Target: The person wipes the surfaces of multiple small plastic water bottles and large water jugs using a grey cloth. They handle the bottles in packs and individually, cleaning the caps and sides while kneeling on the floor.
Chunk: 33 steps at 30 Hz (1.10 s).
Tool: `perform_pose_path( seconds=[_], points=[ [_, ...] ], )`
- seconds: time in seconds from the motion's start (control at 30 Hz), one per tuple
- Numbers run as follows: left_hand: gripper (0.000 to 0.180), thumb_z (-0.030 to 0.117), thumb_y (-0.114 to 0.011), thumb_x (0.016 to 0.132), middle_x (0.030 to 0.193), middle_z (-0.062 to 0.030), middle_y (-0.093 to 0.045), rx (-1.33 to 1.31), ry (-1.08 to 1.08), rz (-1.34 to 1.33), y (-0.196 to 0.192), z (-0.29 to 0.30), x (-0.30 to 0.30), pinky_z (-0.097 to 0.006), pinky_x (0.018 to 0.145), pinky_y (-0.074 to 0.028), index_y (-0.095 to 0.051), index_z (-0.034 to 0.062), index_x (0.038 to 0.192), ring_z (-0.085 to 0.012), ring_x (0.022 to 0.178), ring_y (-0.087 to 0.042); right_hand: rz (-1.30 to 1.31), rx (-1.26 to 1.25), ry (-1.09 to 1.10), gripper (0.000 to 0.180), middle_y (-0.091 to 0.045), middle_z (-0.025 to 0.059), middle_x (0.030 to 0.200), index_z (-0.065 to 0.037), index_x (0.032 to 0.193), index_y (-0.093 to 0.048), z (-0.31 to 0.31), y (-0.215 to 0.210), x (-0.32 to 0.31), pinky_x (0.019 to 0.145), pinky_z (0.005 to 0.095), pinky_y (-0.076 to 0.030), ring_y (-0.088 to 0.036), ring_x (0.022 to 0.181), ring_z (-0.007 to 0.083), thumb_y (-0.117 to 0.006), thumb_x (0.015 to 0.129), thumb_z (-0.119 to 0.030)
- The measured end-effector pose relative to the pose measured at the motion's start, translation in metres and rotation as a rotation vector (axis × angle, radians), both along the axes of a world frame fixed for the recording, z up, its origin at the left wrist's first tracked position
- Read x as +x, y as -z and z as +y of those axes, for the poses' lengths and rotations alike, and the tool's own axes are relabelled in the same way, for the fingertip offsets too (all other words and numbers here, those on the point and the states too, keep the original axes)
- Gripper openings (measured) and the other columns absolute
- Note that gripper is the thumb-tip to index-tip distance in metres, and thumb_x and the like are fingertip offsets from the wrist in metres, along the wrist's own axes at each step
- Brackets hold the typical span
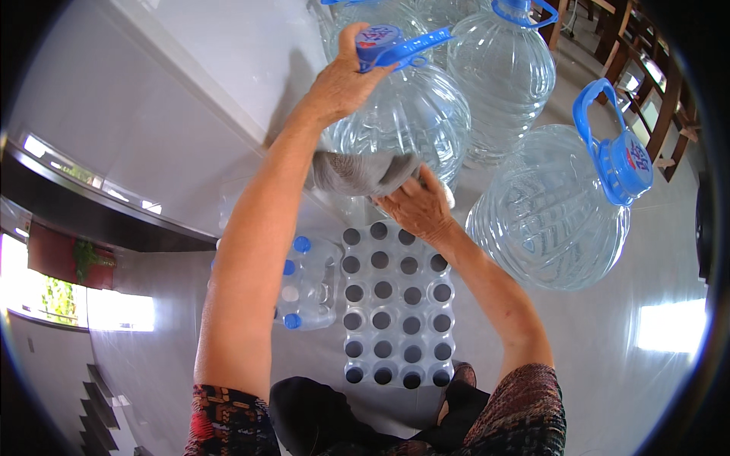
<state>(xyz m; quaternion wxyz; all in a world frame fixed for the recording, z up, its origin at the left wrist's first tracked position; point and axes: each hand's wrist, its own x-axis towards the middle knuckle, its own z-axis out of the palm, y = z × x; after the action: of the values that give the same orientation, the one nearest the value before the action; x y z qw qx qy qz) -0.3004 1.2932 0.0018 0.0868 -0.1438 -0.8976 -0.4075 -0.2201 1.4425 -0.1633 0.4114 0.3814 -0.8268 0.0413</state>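
My left hand (344, 87) is closed round the blue cap (378, 39) of a large clear water jug (422, 106), thumb and fingers at its neck. The jug's blue handle sticks out to the right from the cap. Lower down, my right hand (422, 207) is closed on a grey cloth (357, 175), which lies against the jug's lower side. Part of the cloth is bunched over the jug, and some of my right fingers are hidden in it.
More large jugs stand behind and to the right, one jug (551, 213) close by my right forearm. A pack of dark-capped bottles (397, 304) and several blue-capped bottles (308, 285) are on the floor below. A white cabinet (220, 53) borders the left; wooden chairs (646, 76) are far right.
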Motion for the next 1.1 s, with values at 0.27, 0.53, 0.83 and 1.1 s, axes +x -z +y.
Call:
perform_pose_path(
  seconds=[0.27,0.53,0.83,1.1],
  points=[
    [0.068,0.047,-0.057,0.09,0.126,-0.0168,-0.051,-0.023,0.03,0.143,0.007,-0.002,-0.009,-0.038,0.1,-0.037,-0.023,0.0154,0.14,-0.0293,0.118,-0.049,-0.008,-0.556,0.051,0.06,-0.049,0.0125,0.128,-0.009,0.124,-0.054,-0.011,-0.034,-0.019,0.094,0.0505,-0.029,-0.042,0.122,0.035,-0.061,0.073,-0.038],
    [0.062,0.019,-0.053,0.094,0.125,-0.0168,-0.048,-0.027,0.159,0.239,0.018,-0.011,-0.02,-0.037,0.099,-0.038,-0.013,0.0107,0.141,-0.0262,0.114,-0.049,-0.081,-0.945,0.156,0.056,-0.047,0.0192,0.13,0.0,0.13,-0.044,-0.003,-0.049,-0.042,0.101,0.0512,-0.027,-0.041,0.122,0.0416,-0.053,0.083,-0.029],
    [0.063,0.041,-0.055,0.094,0.131,-0.0157,-0.045,-0.029,-0.026,0.12,0.005,-0.001,0.005,-0.034,0.104,-0.032,-0.023,0.014,0.141,-0.0249,0.121,-0.044,-0.701,-1.819,-0.088,0.052,-0.053,0.0157,0.127,0.002,0.13,-0.046,0.023,0.0,-0.063,0.1,0.0362,-0.034,-0.049,0.117,0.0286,-0.043,0.093,-0.034],
    [0.064,0.035,-0.056,0.095,0.131,-0.0143,-0.044,0.059,0.014,0.082,0.005,0.0,0.007,-0.034,0.105,-0.031,-0.018,0.0141,0.142,-0.0228,0.122,-0.042,-1.138,-1.792,0.701,0.063,-0.055,0.0184,0.128,-0.008,0.125,-0.056,0.016,0.07,-0.047,0.102,0.0451,-0.033,-0.047,0.12,0.0388,-0.033,0.088,-0.053]
  ],
)
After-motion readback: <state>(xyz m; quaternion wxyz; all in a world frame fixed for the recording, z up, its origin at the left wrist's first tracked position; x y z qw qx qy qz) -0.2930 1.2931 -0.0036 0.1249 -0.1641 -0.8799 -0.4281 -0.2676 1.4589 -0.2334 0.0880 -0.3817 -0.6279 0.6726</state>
